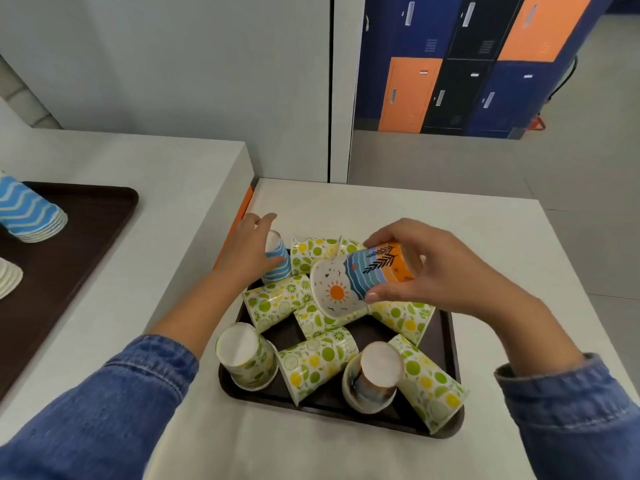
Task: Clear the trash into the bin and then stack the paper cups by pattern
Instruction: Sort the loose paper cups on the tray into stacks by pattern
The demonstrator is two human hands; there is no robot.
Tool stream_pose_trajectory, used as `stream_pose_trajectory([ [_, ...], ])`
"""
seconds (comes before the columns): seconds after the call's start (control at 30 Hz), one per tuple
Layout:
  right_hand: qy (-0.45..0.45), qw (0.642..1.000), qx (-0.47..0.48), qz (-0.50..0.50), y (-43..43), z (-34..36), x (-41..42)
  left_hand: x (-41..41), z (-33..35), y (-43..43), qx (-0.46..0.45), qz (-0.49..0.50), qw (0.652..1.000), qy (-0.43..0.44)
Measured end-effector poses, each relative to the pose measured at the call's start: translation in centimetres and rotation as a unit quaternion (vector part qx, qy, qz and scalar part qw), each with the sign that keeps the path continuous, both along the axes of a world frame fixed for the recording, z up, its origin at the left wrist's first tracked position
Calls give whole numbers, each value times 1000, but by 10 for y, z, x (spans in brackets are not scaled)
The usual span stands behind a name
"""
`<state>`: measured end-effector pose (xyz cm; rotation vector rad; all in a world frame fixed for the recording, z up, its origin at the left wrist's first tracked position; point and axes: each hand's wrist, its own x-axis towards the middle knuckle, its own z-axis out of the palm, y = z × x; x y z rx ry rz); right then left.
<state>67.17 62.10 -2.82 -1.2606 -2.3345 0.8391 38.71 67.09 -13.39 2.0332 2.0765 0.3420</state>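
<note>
near tray (450, 344): dark brown, square, lower centre of the frame, on a white table (398, 209).
lime-and-lemon cups (317, 362): about eight, most lying on their sides across the tray, some overlapping; one (246, 358) stands upside down at the tray's lower left corner.
sunset cup on tray (375, 375): upside down, white base up, lower right of centre, touching a lime cup lying at its right.
right hand (440, 268): centre right, denim sleeve; fingers and thumb closed around a sun-and-waves cup (356, 278), held tilted on its side above the tray, mouth toward the lower left, clear of the cups below.
left hand (247, 251): centre left, denim sleeve; fingers curled around a blue wave-striped cup (277, 259) at the tray's upper left corner, base up; whether it rests on the tray or is lifted cannot be told.
far tray (86, 237): dark brown, left edge of the frame, on a second white counter (156, 161).
blue zigzag cup stack (29, 213): nested, upside down, on the far tray, upper left.
white stack (8, 277): below it, cut by the frame edge; kind unclear.
lockers (485, 64): orange, black, blue, upper right.
</note>
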Motion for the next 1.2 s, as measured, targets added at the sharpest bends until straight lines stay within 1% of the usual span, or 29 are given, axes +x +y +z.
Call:
stream_pose_trajectory([
  [0.1, -25, 1000, 5, -3, -27, 25, 13, 6, 7, -25, 77, 7, 996, -48],
  [0.2, -129, 991, 7, 19, -49, 36, 16, 17, 11, -51, 98, 8, 992, -75],
  [0.27, -203, 978, 20, 43, -60, 30, 9, 28, 14, -67, 91, 1, 991, -95],
  [0.33, -255, 964, 36, 69, -67, 14, -2, 39, 15, -82, 71, -16, 992, -104],
  [0.43, -299, 949, 56, 81, -71, -14, -14, 53, 11, -97, 40, -41, 994, -97],
  [0.57, -328, 939, 57, 83, -76, -50, -24, 68, 1, -110, -19, -60, 995, -79],
  [0.63, -322, 941, 61, 83, -78, -65, -24, 75, -6, -114, -70, -83, 993, -41],
  [0.73, -296, 949, 71, 76, -78, -74, -22, 84, -17, -116, -149, -113, 982, 36],
  [0.8, -288, 952, 76, 75, -77, -77, -21, 88, -25, -117, -181, -126, 971, 88],
  [0.87, -273, 957, 61, 75, -78, -79, -17, 91, -33, -118, -205, -128, 964, 115],
  [1.0, -186, 981, -40, 37, -80, -73, 8, 99, -48, -122, -216, -113, 961, 132],
  [1.1, -124, 984, -127, -15, -80, -72, 35, 103, -55, -125, -198, -105, 964, 145],
  [1.17, -115, 979, -164, -48, -79, -74, 49, 103, -58, -126, -184, -100, 966, 153],
  [1.2, -131, 975, -168, -57, -79, -77, 54, 103, -59, -127, -180, -97, 967, 154],
])
